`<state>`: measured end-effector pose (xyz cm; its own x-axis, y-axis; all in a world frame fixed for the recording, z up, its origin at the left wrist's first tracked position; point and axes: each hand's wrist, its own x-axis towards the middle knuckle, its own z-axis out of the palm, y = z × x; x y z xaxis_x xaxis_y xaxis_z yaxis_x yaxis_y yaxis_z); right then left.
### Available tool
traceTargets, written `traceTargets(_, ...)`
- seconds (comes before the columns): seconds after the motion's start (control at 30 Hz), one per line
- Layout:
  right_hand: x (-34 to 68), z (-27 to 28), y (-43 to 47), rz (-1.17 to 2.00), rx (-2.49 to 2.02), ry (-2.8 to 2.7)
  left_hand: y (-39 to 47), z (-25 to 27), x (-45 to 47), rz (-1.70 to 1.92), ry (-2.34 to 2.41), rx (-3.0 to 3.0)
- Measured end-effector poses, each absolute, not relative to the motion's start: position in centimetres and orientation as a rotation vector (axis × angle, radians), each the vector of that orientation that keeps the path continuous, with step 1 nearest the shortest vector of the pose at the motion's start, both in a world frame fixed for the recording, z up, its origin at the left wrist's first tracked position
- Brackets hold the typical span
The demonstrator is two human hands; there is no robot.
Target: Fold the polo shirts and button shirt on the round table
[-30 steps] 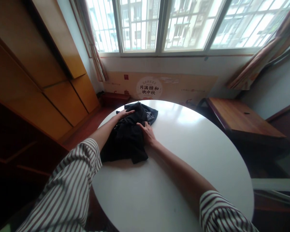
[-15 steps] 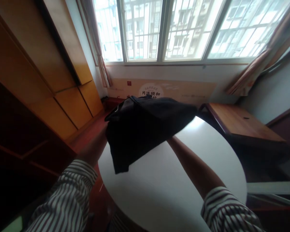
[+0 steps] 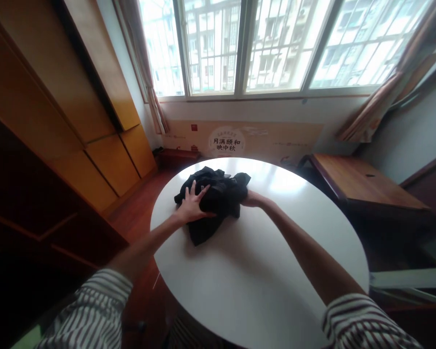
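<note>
A black garment (image 3: 218, 194) lies bunched in a loose heap on the white round table (image 3: 261, 286), one corner pointing toward me. Its exact kind does not show through the folds. My left hand (image 3: 194, 204) rests on the left part of the heap, fingers spread wide over the cloth. At the heap's right edge, my right hand (image 3: 253, 198) is closed on the cloth, with its fingertips hidden in the folds. Striped sleeves are pushed up on both forearms.
Tall wooden cabinets (image 3: 109, 160) stand at the left. On the right is a wooden desk (image 3: 370, 184). Behind the table, a printed banner (image 3: 261, 138) runs along the wall under barred windows (image 3: 276, 48). A pale bar (image 3: 410, 278) juts in at the lower right.
The black garment has come down from above the table onto its top and is now bunched up. My left hand, hidden behind the cloth before, now lies spread on top of it.
</note>
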<state>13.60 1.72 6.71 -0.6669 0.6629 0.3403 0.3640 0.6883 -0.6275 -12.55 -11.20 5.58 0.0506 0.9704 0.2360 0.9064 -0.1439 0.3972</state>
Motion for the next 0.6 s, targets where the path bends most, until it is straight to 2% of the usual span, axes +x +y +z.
traceTargets(0.17, 19.9, 5.7, 1.8, 0.976, -0.984, -2.079, -11.6, 2.1, -11.3, 0.779, 2.166, 2.134)
traceTargets(0.3, 17.3, 5.1, 0.0, 0.822, -0.975, -2.358, -11.2, 2.5, -11.0, 0.767, 2.228, 2.113)
traceTargets(0.4, 13.5, 4.4, 0.5, 0.688, -1.308, -2.389, -11.1, 2.7, -11.6, 0.752, 2.268, 2.111)
traceTargets(0.5, 10.9, 3.3, 3.0, 0.712, -1.481, -2.355, -10.8, 2.4, -13.3, 0.744, 2.265, 2.15)
traceTargets(0.6, 9.4, 2.5, 6.0, 0.745, -1.375, -2.372, -10.0, 1.5, -15.3, 0.818, 2.221, 2.179)
